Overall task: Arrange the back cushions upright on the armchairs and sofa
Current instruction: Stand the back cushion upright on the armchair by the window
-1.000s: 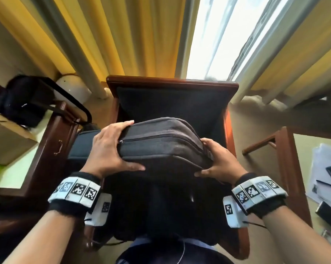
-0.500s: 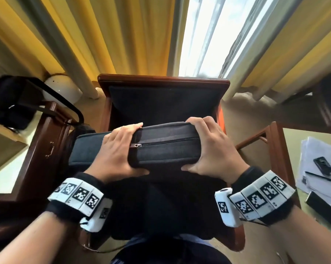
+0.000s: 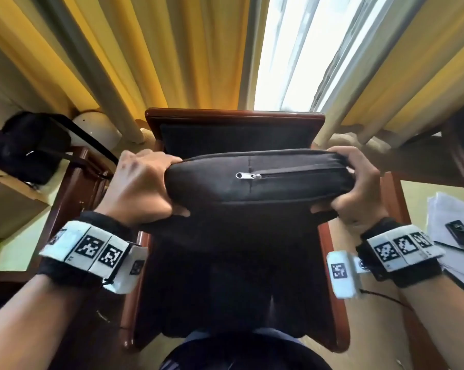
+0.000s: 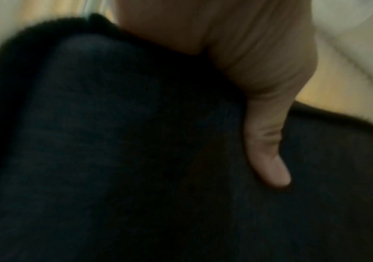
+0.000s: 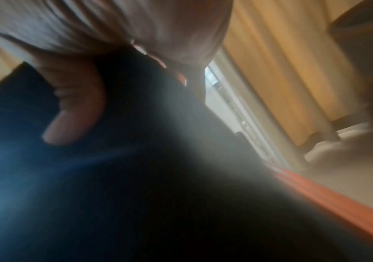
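Both hands have slid outward: left hand (image 3: 140,188) and right hand (image 3: 358,188) now clamp the cushion (image 3: 254,180) ends; wrist views show thumbs dug in.

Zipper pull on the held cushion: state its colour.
Silver, bright against the dark cushion; the zipper pull shows best in the head view.

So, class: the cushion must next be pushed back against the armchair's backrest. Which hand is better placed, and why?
Neither alone: left hand and right hand grip opposite ends of the cushion, level before the backrest.
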Demonstrator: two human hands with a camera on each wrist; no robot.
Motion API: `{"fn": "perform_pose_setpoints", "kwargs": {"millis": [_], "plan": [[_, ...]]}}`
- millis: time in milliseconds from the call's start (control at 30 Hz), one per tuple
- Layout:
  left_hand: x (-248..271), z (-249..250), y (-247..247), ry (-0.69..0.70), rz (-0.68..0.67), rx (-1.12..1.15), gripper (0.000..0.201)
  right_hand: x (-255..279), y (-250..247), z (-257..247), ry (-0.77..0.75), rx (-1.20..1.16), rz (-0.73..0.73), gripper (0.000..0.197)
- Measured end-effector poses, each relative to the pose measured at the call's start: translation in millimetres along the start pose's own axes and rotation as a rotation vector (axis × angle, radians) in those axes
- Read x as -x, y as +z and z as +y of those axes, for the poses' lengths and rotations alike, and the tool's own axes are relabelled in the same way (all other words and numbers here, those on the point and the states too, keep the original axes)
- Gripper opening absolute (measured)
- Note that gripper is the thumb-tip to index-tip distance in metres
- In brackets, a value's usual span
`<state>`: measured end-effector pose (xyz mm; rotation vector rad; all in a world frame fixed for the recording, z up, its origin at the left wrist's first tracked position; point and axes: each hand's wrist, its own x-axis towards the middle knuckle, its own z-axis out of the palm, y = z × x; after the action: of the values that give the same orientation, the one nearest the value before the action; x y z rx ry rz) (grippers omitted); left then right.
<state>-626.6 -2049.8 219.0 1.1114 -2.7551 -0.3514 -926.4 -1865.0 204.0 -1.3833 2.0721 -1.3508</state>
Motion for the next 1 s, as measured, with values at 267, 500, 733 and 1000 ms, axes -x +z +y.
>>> {"fn": "perform_pose_setpoints", "kwargs": {"millis": [267,500,733,1000], "plan": [[-50,67,11,0.060,-0.117,-0.257,0.081,-12,-3,38,0.198,0.536,-0.257,0.110],[-36,49,53,-0.009,-0.027,-0.169,0.102,1,65,42,0.051,0.805,-0.301,0.127],[21,19,77,-0.357,0.264,0.567,0.124,11,60,60,-0.004,0.763,-0.162,0.118],[7,76,82,-0.119,0.199,0.637,0.118,6,55,22,0.006,0.650,-0.290,0.118]]}}
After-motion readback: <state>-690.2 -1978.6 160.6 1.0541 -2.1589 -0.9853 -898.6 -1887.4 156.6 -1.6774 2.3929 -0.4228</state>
